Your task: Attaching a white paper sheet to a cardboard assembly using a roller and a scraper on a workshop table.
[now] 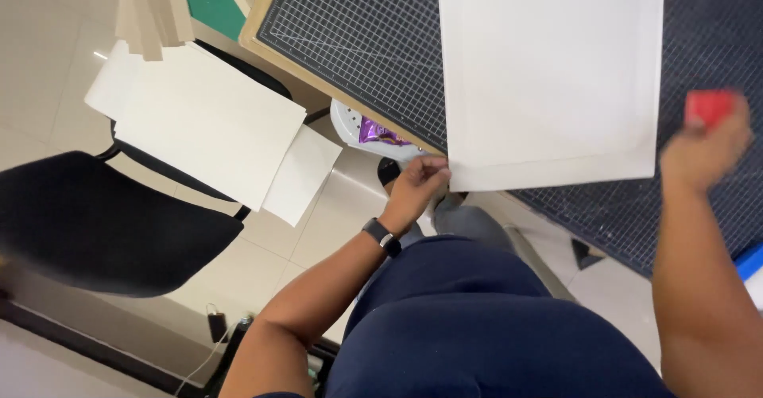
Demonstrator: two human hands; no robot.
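A large white board (548, 72) lies on a dark gridded cutting mat (358, 48) on the table. My left hand (415, 191) pinches the board's near left corner at the table edge; a black watch sits on that wrist. My right hand (706, 147) is blurred beyond the board's near right corner, above the mat, closed around a small red object (710, 105) whose kind I cannot tell.
A black chair (87, 223) at the left carries a stack of cream sheets (207, 128). More boards (151, 8) lean at the top left. A white bin with a purple wrapper (373, 132) stands under the table edge. A blue thing (751, 263) shows at the right.
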